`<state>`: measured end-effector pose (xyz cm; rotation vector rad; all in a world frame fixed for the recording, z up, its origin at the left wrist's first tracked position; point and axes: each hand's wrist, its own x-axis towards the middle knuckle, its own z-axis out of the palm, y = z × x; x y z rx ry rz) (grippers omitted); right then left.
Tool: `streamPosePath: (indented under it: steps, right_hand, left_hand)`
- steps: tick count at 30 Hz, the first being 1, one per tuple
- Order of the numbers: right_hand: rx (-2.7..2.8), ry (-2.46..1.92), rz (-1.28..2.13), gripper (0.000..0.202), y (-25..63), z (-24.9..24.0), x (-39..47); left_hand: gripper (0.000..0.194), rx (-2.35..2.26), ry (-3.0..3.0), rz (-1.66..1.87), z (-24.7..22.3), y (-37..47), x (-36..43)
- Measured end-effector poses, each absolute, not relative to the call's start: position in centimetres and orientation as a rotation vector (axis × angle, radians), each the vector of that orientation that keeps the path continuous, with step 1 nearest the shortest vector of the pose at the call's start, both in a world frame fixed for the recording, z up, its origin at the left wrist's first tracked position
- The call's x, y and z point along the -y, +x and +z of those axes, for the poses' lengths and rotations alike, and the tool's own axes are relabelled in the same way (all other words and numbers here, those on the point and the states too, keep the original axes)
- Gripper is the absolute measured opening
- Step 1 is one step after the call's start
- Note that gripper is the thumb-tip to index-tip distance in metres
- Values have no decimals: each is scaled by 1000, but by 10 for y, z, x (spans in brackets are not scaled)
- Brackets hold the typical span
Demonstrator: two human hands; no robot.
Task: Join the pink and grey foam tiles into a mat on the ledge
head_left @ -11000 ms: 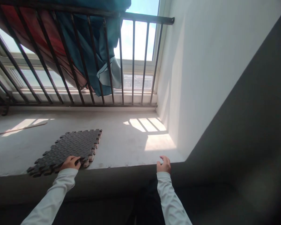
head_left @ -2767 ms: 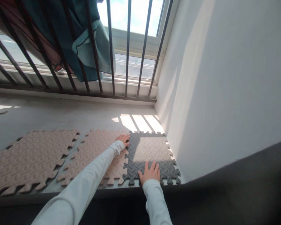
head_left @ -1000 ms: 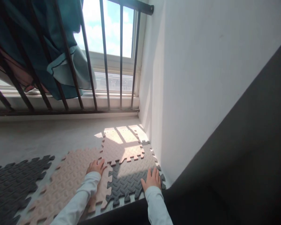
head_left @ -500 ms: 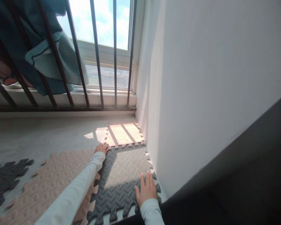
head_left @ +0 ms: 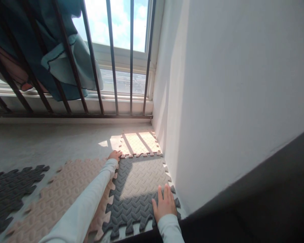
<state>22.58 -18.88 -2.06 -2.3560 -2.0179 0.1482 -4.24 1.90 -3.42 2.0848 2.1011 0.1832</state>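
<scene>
A dark grey foam floor tile [head_left: 138, 182] with jigsaw edges lies on the floor beside the wall. Beyond it a pale pink foam tile [head_left: 139, 144] lies in sunlight, its near edge against the grey tile's far edge. My left hand [head_left: 115, 155] touches the corner where these two tiles meet; its fingertips are partly hard to make out. Flat on the grey tile's right near part rests my right hand [head_left: 165, 204], fingers stretched out. A larger-looking pink foam tile [head_left: 71, 182] lies to the left, partly hidden under my left sleeve.
Another dark foam tile [head_left: 12, 189] lies at the far left. A white wall [head_left: 230, 84] rises close on the right. Dark metal railing bars [head_left: 113, 60] stand before the window, with blue cloth [head_left: 73, 64] hanging behind them. Bare floor [head_left: 53, 138] runs along the railing.
The whole view has shifted slightly, so everything appears farther right. Both hands keep about the same places on the tiles.
</scene>
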Motion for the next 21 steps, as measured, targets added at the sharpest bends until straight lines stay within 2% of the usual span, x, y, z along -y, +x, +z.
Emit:
streamPosePath:
  steps: [4, 21]
  right_hand:
    - [2010, -2375, 129, 58, 224, -22, 189]
    - [2020, -2380, 53, 56, 223, -27, 186]
  left_hand:
    - [44, -2135, 2097, 142, -34, -40, -13]
    - [40, -2074, 2178, 233, -43, -35, 14]
